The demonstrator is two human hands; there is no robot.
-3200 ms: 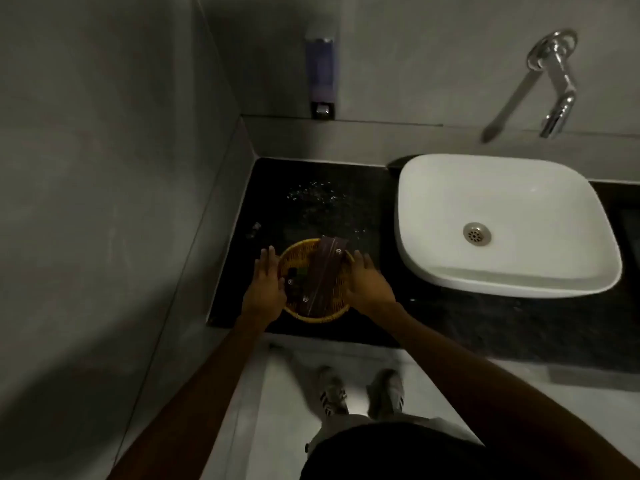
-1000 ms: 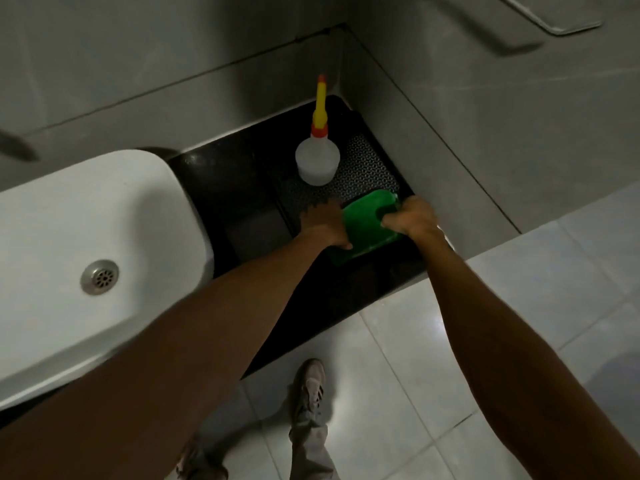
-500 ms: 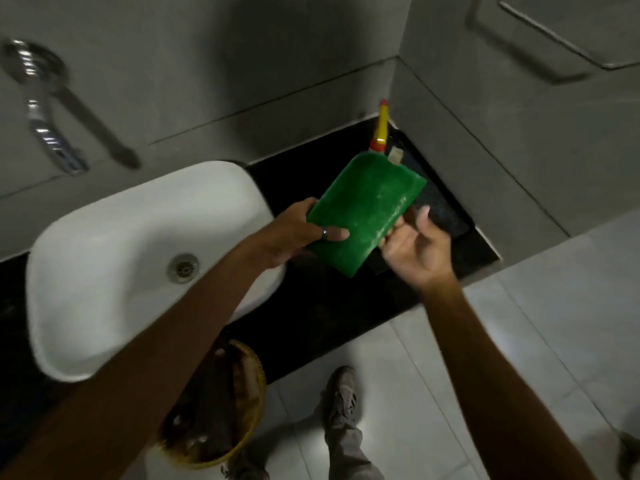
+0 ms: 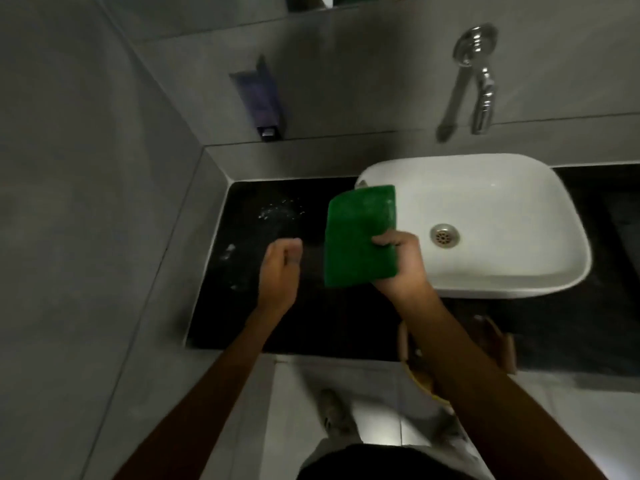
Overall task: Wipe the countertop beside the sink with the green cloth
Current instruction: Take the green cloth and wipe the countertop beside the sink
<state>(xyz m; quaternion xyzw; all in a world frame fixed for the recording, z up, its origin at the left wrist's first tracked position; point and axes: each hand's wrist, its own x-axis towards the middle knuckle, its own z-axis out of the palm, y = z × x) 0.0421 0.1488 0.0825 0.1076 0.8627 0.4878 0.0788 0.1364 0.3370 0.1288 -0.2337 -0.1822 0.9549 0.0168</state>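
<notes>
My right hand (image 4: 400, 263) grips the lower right edge of the folded green cloth (image 4: 356, 233), which it holds flat in the air above the seam between the black countertop (image 4: 263, 313) and the white sink (image 4: 485, 216). My left hand (image 4: 280, 268) hovers over the countertop just left of the cloth, fingers loosely curled, with nothing in it. White specks and smears (image 4: 280, 213) lie on the countertop's far left part.
A woven basket (image 4: 505, 348) sits at the counter's front edge under my right forearm. A chrome tap (image 4: 479, 77) and a soap dispenser (image 4: 265, 98) are fixed to the grey wall. A wall closes the counter's left side. My shoes stand on the tiled floor below.
The view has swung from the sink's right side back to its left. The cloth passed from both hands to my right hand alone. My left hand let go and moved left.
</notes>
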